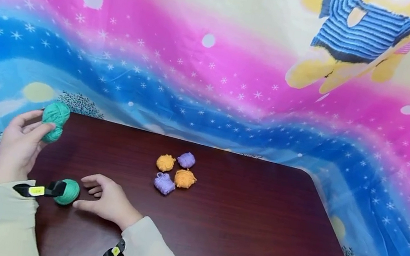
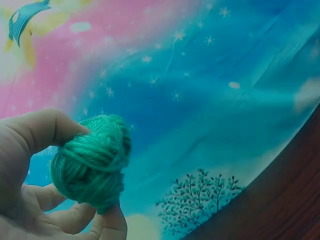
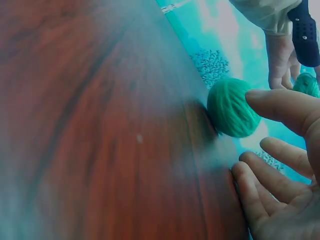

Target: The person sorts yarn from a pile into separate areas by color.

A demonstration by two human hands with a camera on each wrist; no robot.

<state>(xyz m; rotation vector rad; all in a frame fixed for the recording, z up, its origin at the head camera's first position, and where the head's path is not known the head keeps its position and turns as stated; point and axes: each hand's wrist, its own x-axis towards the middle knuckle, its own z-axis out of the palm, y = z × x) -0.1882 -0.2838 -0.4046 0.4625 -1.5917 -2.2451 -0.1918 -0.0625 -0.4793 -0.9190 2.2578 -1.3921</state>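
My left hand (image 1: 20, 146) is raised above the table's left side and pinches a small green yarn ball (image 1: 56, 114) between thumb and fingers. In the left wrist view the yarn ball (image 2: 92, 162) shows wound strands, with the thumb or finger above and other fingers below. On the table lies a second green yarn ball (image 1: 69, 192), partly hidden by the left wrist's strap. Beside it, my right hand (image 1: 111, 201) has thumb and fingers spread apart. In the right wrist view the thumb overlaps this ball (image 3: 232, 107); whether it touches cannot be told.
Two orange yarn balls (image 1: 185, 179) and two purple ones (image 1: 164, 183) sit grouped near the middle of the dark wooden table (image 1: 253, 228). A colourful printed cloth (image 1: 237, 83) hangs behind and around the table's edges.
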